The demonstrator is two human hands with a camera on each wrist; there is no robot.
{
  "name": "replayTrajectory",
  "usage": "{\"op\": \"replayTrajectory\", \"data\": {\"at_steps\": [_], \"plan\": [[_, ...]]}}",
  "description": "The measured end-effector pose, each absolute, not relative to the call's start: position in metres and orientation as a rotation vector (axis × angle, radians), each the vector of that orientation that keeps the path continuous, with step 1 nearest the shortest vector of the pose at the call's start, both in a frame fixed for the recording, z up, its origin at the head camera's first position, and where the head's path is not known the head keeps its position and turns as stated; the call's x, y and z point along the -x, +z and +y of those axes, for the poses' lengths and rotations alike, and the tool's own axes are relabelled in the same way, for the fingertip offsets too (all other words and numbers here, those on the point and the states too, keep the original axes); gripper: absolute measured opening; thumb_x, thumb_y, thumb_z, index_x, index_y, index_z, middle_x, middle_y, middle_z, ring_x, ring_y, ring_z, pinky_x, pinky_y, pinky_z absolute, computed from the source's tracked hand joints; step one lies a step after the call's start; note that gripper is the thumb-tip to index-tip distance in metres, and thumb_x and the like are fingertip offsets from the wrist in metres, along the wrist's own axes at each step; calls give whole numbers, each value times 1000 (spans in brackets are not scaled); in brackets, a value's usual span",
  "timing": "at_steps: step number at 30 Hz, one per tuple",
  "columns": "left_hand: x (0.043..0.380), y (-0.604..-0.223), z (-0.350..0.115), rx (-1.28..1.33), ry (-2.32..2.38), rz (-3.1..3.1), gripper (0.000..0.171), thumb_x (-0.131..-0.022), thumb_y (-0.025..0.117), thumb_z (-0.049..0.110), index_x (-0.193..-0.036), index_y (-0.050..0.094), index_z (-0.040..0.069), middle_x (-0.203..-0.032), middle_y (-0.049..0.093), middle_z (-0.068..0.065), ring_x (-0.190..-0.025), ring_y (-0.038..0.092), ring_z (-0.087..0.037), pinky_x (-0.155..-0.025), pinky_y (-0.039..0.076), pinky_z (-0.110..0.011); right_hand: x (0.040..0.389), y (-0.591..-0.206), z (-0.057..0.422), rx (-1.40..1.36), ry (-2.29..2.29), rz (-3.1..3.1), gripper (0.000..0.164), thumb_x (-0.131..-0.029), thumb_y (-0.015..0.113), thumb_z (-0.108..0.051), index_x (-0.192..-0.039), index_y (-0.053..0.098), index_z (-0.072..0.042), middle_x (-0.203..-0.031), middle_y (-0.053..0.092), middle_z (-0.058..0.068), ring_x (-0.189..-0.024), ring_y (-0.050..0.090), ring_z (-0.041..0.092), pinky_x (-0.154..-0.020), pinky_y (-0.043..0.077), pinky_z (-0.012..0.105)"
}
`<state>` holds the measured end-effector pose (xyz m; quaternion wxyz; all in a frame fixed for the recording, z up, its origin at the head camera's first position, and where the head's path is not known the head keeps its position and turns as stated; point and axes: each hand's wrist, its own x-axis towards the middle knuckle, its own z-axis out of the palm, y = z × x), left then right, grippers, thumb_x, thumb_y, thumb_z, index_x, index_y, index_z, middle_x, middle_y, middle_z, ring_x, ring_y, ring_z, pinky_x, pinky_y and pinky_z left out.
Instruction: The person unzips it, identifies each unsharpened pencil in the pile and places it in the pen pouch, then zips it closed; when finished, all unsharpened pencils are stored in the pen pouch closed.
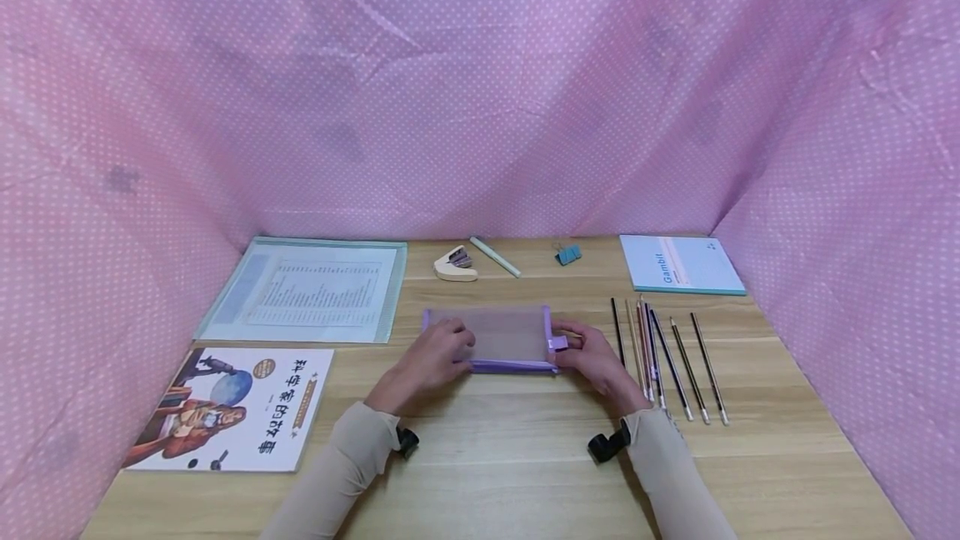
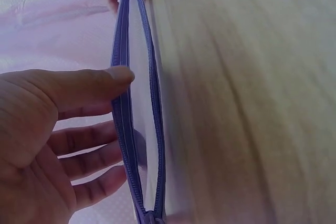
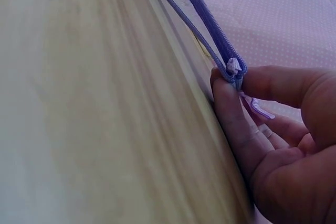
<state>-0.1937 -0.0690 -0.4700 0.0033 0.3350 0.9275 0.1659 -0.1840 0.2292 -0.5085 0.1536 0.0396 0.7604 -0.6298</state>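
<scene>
A mesh zipper pouch (image 1: 510, 336) with purple edging lies on the table, its zipper side facing the person. In the left wrist view the zipper (image 2: 156, 108) is undone and the mouth gapes. My left hand (image 1: 444, 350) pinches the upper lip of that mouth, thumb at the zipper edge and fingers behind the mesh. At the pouch's right end, my right hand (image 1: 596, 357) pinches the zipper corner between thumb and finger. A purple tab (image 1: 558, 343) sticks out there beside the fingers.
Several pencils (image 1: 681, 369) lie to the right, near the right hand. Farther back are a stapler (image 1: 454, 265), a pale green pen (image 1: 495, 257), a teal binder clip (image 1: 568, 254) and a Gambit notebook (image 1: 681, 263). On the left lie a document folder (image 1: 307, 290) and a book (image 1: 232, 407).
</scene>
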Motion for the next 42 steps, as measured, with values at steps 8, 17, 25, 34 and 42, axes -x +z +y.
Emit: {"op": "replayTrajectory", "data": {"at_steps": [8, 17, 25, 34, 42], "plan": [[191, -466, -64, -1204, 322, 2978, 4, -87, 71, 12, -84, 70, 11, -81, 66, -2, -74, 61, -17, -70, 51, -32, 185, -510, 228, -127, -1769, 2218, 63, -85, 72, -1, -144, 49, -4, -139, 55, 30, -110, 68, 26, -86, 59, 30], [189, -465, -64, -1216, 320, 2988, 16, -89, 66, 6, -75, 69, 14, -71, 62, 2, -62, 50, -9, -60, 44, -22, 185, -510, 229, -112, -1777, 2211, 64, -85, 73, -2, -144, 50, -4, -138, 57, 30, -108, 68, 23, -84, 59, 29], [189, -464, -66, -1254, 321, 2965, 15, -87, 67, 3, -75, 69, 13, -71, 63, 2, -63, 54, -11, -62, 47, -25, 184, -510, 229, -117, -1796, 2200, 60, -86, 73, -3, -142, 52, -4, -133, 60, 28, -97, 68, 16, -79, 58, 25], [189, -461, -67, -1249, 372, 2918, 13, -88, 67, 4, -78, 70, 12, -74, 66, 1, -64, 52, -9, -62, 48, -23, 183, -508, 229, -86, -1828, 2196, 56, -88, 71, -3, -140, 52, 1, -116, 67, 25, -86, 67, 11, -72, 59, 23], [188, -456, -69, -1221, 381, 2860, 10, -88, 70, 7, -79, 71, 11, -73, 65, 1, -65, 50, -9, -63, 44, -22, 181, -508, 228, -89, -1894, 2123, 54, -92, 65, -1, -142, 47, 6, -109, 70, 23, -82, 70, 13, -72, 61, 27]]}}
